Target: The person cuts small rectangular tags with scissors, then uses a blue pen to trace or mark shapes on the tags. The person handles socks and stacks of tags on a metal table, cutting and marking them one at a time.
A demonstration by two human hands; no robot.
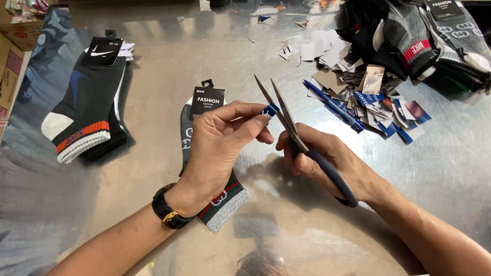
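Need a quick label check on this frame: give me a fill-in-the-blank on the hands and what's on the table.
1. The right hand holds a pair of ____ with blue handles.
2. The left hand pinches a small ____-and-white tag at the blades.
3. A black ____ is worn on the left wrist.
4. The sock lying under the left hand has a grey cuff with green and ____ stripes.

Missing words: scissors; blue; watch; red
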